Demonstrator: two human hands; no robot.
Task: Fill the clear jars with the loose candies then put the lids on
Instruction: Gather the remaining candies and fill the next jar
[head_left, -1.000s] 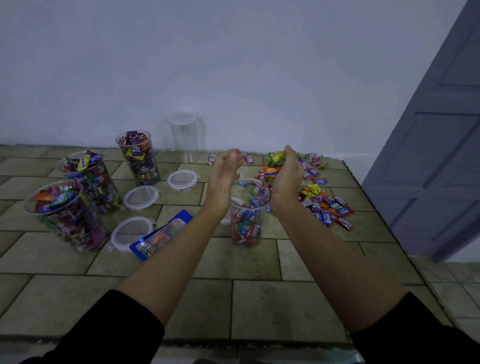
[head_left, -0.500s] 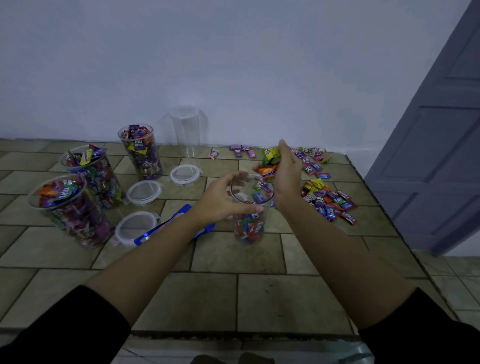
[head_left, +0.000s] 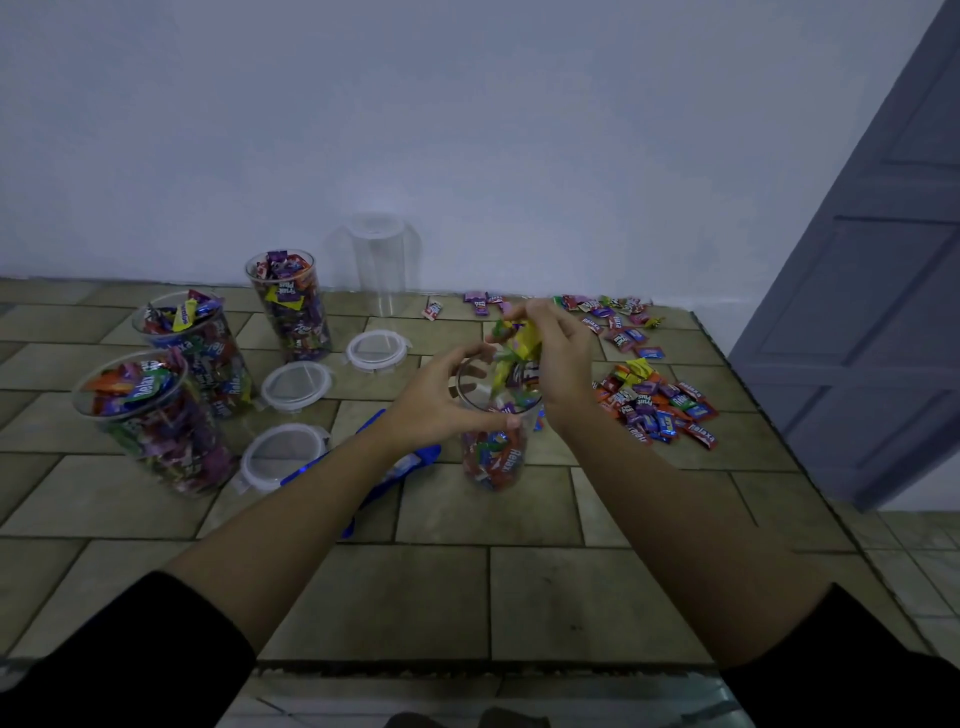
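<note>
A clear jar (head_left: 496, 457), partly filled with wrapped candies, stands at the middle of the tiled counter. My left hand (head_left: 441, 400) grips its rim from the left. My right hand (head_left: 558, 358) holds a bunch of candies (head_left: 514, 345) just over the jar's mouth. Loose candies (head_left: 654, 402) lie in a pile to the right, with more (head_left: 608, 312) along the wall. Three full jars (head_left: 156, 421) (head_left: 200, 348) (head_left: 291, 306) stand at the left, without lids. Three white-rimmed lids (head_left: 283, 454) (head_left: 296, 384) (head_left: 378, 349) lie beside them. An empty clear jar (head_left: 378, 262) stands by the wall.
A blue candy bag (head_left: 410, 465) lies flat under my left forearm. The counter's right edge (head_left: 769, 415) drops off toward a grey door (head_left: 872, 291). A white wall runs behind everything.
My left hand dropped from above the jar and took hold of its rim. My right hand rose with a bunch of candies and now holds them over the jar's mouth.
</note>
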